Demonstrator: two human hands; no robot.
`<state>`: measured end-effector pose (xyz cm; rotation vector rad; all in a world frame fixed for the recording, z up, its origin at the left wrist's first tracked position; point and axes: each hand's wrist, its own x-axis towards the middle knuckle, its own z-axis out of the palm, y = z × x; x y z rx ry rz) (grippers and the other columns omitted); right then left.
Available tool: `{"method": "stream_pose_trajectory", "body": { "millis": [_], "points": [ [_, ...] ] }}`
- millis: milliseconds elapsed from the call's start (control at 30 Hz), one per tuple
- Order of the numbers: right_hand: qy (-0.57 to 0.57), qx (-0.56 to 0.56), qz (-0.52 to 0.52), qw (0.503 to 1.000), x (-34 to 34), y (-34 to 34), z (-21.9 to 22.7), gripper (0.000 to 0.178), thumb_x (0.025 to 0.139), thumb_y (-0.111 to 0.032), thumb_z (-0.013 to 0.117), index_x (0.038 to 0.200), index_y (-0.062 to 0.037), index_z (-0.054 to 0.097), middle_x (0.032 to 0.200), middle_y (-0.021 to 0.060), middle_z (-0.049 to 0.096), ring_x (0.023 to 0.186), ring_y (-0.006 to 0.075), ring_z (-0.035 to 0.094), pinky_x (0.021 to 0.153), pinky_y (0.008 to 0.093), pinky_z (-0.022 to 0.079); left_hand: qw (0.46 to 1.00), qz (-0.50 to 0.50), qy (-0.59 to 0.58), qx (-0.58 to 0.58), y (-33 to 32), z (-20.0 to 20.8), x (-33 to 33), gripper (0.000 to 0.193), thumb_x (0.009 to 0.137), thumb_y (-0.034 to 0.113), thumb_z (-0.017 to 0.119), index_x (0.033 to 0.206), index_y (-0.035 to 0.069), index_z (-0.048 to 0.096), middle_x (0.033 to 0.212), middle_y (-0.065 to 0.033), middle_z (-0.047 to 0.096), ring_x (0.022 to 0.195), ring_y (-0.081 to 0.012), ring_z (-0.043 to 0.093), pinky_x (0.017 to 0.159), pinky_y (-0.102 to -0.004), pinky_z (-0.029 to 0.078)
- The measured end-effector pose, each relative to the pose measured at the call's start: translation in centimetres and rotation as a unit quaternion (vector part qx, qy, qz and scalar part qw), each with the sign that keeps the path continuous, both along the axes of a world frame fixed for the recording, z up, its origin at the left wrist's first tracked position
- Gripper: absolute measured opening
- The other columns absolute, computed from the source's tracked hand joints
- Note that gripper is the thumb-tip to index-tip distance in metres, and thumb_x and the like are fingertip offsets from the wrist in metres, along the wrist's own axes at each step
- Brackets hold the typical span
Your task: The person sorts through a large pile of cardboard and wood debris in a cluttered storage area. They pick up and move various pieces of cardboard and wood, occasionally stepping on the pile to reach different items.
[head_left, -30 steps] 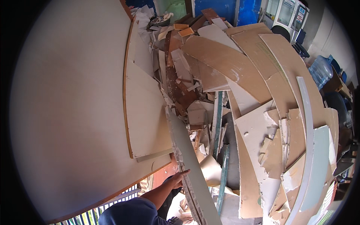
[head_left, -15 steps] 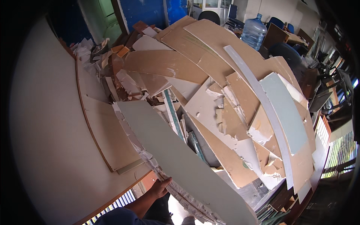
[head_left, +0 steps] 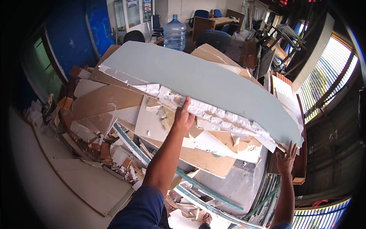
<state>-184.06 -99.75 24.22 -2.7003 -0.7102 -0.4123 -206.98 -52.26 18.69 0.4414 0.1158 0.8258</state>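
Observation:
A long grey-green plasterboard sheet [head_left: 206, 86] lies across the top of a heap of broken boards, its ragged white edge facing me. My left hand [head_left: 185, 116] is closed on that torn edge near the middle, thumb up over the rim and the other fingers mostly hidden. At the sheet's right end, my right hand [head_left: 286, 158] is open, with spread fingers against the corner. Under the sheet lie brown-backed plasterboard pieces [head_left: 207, 158] with crumbled white edges. Below my hands, green-and-white strips [head_left: 206, 191] run diagonally.
A large blue water bottle [head_left: 174, 33] stands behind the heap, near dark chairs [head_left: 213, 40] and a wooden desk [head_left: 225, 22]. Rubble [head_left: 114, 152] lies left, beside a pale panel [head_left: 76, 179]. A slatted window [head_left: 328, 72] is at right. My foot [head_left: 207, 218] is among debris.
The grey-green sheet has gone from low in front of me up and right onto the heap, turning more crosswise. My right hand has come into view. The view has swung right.

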Motion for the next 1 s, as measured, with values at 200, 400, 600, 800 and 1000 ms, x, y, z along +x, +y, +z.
{"method": "stream_pose_trajectory", "body": {
  "millis": [200,400,600,800,1000],
  "points": [
    [0.025,0.01,0.152,0.988,-7.8,0.5,-5.9,0.072,0.084,-0.02,0.074,0.147,-0.007,0.041,0.156,0.0276,0.028,0.145,0.0454,0.027,0.117,0.0524,0.028,0.93,-0.109,0.35,0.03,-7.6,-6.5,3.0,0.079,0.093,0.045,0.069,0.148,0.002,0.031,0.14,-0.0239,0.049,0.125,-0.0347,0.054,0.103,-0.0454,0.05],
    [0.361,-0.098,0.099,0.922,-19.9,-13.7,-19.9,0.069,0.083,-0.037,0.076,0.14,-0.0058,0.053,0.155,0.032,0.029,0.143,0.0471,0.031,0.115,0.0516,0.032,0.838,-0.281,0.467,0.014,-18.4,-19.0,-10.1,0.113,0.089,0.051,0.071,0.157,0.006,-0.007,0.151,-0.0332,0.033,0.139,-0.0425,0.04,0.105,-0.0497,0.045],
    [0.493,-0.129,0.003,0.86,-27.3,-22.7,-25.3,0.069,0.085,-0.049,0.07,0.135,-0.0041,0.057,0.142,0.0338,0.047,0.135,0.0458,0.044,0.111,0.0484,0.038,0.764,-0.275,0.581,-0.053,-23.0,-25.4,-21.3,0.122,0.085,0.055,0.073,0.156,0.009,-0.013,0.147,-0.0304,0.039,0.133,-0.0422,0.045,0.101,-0.0573,0.045],
    [0.452,-0.061,0.021,0.889,-26.5,-21.2,-25.9,0.061,0.087,-0.044,0.069,0.132,-0.0043,0.06,0.138,0.0286,0.053,0.132,0.0414,0.049,0.108,0.0473,0.042,0.784,-0.254,0.564,-0.053,-22.6,-24.0,-20.7,0.119,0.086,0.056,0.072,0.157,0.012,-0.013,0.153,-0.031,0.031,0.139,-0.0435,0.038,0.105,-0.0585,0.041],
    [0.44,-0.025,-0.012,0.898,-24.2,-18.9,-25.3,0.06,0.087,-0.045,0.069,0.13,-0.0046,0.062,0.14,0.0288,0.051,0.13,0.0411,0.051,0.109,0.0458,0.042,0.787,-0.26,0.56,-0.006,-22.0,-21.1,-18.6,0.115,0.086,0.054,0.072,0.158,0.013,-0.008,0.153,-0.0268,0.033,0.139,-0.0421,0.039,0.105,-0.0604,0.04]
  ]
}}
